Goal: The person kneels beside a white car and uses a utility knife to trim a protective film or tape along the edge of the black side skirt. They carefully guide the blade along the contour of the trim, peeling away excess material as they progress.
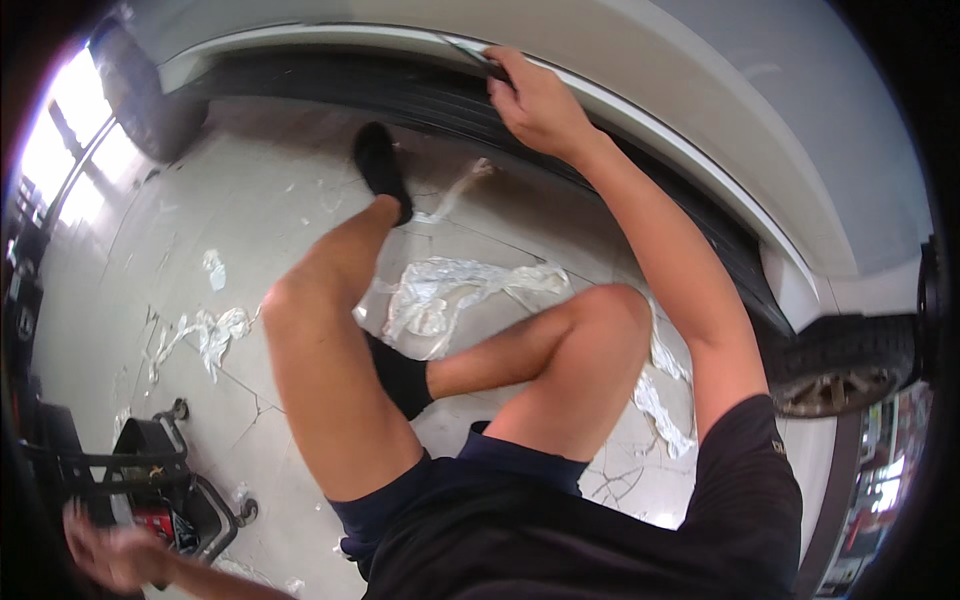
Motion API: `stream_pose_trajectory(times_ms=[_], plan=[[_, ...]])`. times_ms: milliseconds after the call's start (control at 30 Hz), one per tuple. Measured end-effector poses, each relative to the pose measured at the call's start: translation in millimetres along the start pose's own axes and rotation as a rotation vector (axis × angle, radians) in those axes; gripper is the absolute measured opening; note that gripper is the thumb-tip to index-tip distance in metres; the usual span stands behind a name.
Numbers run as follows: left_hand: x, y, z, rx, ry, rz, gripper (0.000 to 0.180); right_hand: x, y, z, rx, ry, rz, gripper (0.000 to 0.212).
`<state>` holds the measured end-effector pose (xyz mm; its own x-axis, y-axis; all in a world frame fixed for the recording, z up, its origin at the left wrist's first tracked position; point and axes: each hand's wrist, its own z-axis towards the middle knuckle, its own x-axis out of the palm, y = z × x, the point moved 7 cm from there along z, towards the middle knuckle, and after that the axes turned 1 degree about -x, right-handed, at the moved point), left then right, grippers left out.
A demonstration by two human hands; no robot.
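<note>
My right hand (pixel 537 104) is closed around the dark handle of a slim, pointed knife (pixel 474 54). The blade points left and lies along the pale lower sill (pixel 390 40) of a light-coloured car (pixel 760 80); whether its tip touches the sill is hard to make out. Beneath the sill runs a black ribbed side step (pixel 400 88), just below my right hand. Down at the lower left, my left hand (pixel 118 556) is beside a low black wheeled cart (pixel 150 460). Motion blurs its fingers, and I can make out nothing held in it.
Crumpled whitish film scraps (pixel 440 290) lie on the cracked tile floor (pixel 240 270) around my bent legs. More scraps (pixel 215 335) are to the left. Car wheels stand at the far left (pixel 150 95) and right (pixel 840 375). Red and dark items (pixel 165 525) sit in the cart.
</note>
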<state>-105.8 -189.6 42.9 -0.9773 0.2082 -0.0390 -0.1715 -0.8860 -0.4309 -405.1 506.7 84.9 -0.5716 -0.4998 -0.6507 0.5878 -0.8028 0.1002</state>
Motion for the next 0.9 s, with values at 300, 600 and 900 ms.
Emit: stream_pose_trajectory(times_ms=[300, 600, 900], plan=[[492.8, -252.3, -89.1, -0.241, 0.945, -0.890, 0.026, 41.4, -19.3, 30.8, 0.146, 0.119, -0.124, 0.027], [652.9, -295.4, -158.9, -0.163, 0.365, -0.748, 0.022, 72.8, 2.5, 75.7, 0.063, 0.024, -0.308, 0.033], [669.0, -287.5, -176.7, -0.322, 0.669, -0.781, 0.027, 131.7, -17.4, 117.1, -0.060, 0.184, -0.602, 0.053]])
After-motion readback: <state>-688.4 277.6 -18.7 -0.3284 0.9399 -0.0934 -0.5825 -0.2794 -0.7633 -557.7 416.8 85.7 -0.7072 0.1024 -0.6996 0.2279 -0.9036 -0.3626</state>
